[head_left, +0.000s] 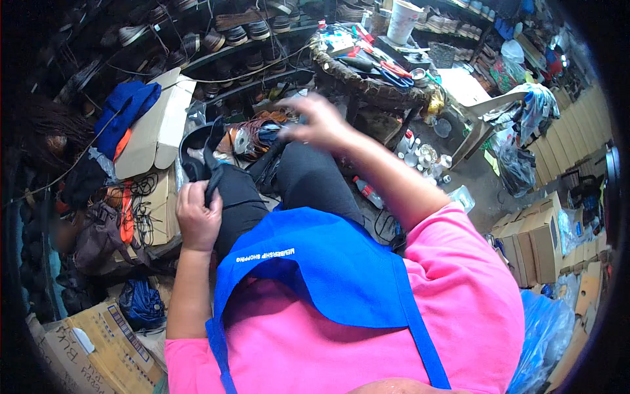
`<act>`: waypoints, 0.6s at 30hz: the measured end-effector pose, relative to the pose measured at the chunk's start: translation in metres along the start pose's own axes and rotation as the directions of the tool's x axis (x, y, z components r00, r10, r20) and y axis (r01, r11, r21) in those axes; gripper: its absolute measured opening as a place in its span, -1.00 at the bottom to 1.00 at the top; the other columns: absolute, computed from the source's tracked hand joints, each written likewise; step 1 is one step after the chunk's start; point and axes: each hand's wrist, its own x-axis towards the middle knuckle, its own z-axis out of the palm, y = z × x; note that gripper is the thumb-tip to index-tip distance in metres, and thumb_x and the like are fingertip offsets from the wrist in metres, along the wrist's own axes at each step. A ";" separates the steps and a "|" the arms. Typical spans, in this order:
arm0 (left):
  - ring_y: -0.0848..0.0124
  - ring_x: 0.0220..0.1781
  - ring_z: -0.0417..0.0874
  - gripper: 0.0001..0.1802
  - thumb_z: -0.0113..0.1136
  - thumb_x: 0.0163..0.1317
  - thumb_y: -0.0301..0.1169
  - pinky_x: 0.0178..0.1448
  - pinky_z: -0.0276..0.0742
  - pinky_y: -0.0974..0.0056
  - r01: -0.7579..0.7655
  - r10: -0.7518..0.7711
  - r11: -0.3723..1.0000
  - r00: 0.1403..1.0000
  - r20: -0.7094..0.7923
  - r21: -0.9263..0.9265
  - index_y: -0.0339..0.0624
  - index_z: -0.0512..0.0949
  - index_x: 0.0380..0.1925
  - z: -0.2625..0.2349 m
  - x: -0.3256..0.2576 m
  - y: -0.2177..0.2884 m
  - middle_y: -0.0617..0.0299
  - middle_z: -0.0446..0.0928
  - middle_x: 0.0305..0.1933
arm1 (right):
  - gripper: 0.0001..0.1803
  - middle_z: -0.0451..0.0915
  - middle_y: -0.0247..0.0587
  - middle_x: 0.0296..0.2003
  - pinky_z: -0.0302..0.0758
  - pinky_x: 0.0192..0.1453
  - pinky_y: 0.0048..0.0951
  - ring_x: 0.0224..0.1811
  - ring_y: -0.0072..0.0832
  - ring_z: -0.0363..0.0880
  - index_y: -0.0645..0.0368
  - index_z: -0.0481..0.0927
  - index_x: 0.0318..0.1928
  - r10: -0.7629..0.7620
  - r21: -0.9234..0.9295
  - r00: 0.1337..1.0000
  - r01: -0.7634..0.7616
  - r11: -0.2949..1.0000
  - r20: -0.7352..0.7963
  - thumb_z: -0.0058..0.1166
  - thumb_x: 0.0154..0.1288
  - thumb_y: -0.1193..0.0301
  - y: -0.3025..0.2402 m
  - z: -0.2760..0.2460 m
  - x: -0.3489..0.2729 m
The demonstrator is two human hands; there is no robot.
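Note:
My left hand is closed on a black strapped shoe, held upright above my left thigh. Its looped straps stand up past my fingers, and its exact make is hard to tell. My right hand is raised over my right knee, smeared by motion. Its fingers look stretched and apart, with nothing plainly in them. Beyond my knees sits a jumble of cords and a spool-like round thing, near the fingertips of my right hand.
A round work table bears tools and a white bucket. Shoes line racks at the back. At left lies an open cardboard box with blue cloth. Bottles and a plastic chair stand at right.

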 end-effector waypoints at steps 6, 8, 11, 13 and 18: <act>0.01 -0.30 0.49 -0.77 0.26 -0.05 -0.54 -0.20 0.43 0.03 -0.239 0.237 0.969 0.971 -0.043 -0.055 -0.22 0.43 -0.37 0.016 0.035 0.018 0.03 0.43 -0.38 | -0.41 0.56 -0.23 -0.04 0.40 0.16 -0.43 -0.02 -0.52 0.51 0.33 0.36 0.17 0.124 0.786 0.944 -0.324 0.526 0.306 0.26 0.17 0.39 -0.067 0.070 0.009; 0.01 -0.30 0.49 -0.77 0.26 -0.05 -0.54 -0.20 0.43 0.03 -0.237 0.232 0.969 0.970 -0.067 -0.074 -0.22 0.43 -0.37 0.019 0.037 0.017 0.02 0.43 -0.38 | -0.68 0.56 -0.32 -0.22 0.43 -0.02 -0.48 -0.20 -0.58 0.51 0.27 0.51 -0.08 0.104 0.749 0.900 -0.413 0.518 0.424 0.18 0.24 0.33 -0.056 0.042 0.005; 0.00 -0.30 0.49 -0.77 0.27 -0.04 -0.53 -0.20 0.44 0.03 -0.208 0.201 0.975 0.975 -0.089 -0.075 -0.23 0.43 -0.37 0.030 0.036 0.011 0.00 0.42 -0.38 | -0.75 0.53 -0.35 -0.33 0.41 -0.07 -0.51 -0.26 -0.57 0.48 0.22 0.53 -0.19 0.029 0.787 0.850 -0.500 0.361 0.526 0.12 0.27 0.29 -0.037 -0.013 -0.020; -0.01 -0.28 0.49 -0.76 0.27 -0.03 -0.51 -0.18 0.44 0.02 -0.207 0.196 0.974 0.974 -0.111 -0.094 -0.23 0.43 -0.36 0.043 0.035 0.006 -0.01 0.42 -0.37 | -0.77 0.54 -0.32 -0.31 0.41 -0.04 -0.50 -0.23 -0.54 0.49 0.24 0.52 -0.20 0.136 0.797 0.851 -0.524 0.302 0.508 0.11 0.26 0.32 -0.027 -0.050 -0.039; 0.02 -0.27 0.48 -0.72 0.28 -0.11 -0.47 -0.16 0.47 0.04 -0.269 0.277 0.952 0.960 0.037 -0.148 -0.20 0.40 -0.39 0.087 0.020 0.010 0.01 0.39 -0.37 | -0.67 0.56 -0.29 -0.26 0.44 -0.05 -0.50 -0.16 -0.54 0.53 0.26 0.53 -0.05 0.319 0.628 0.853 -0.521 0.578 0.414 0.08 0.27 0.31 -0.005 -0.143 -0.079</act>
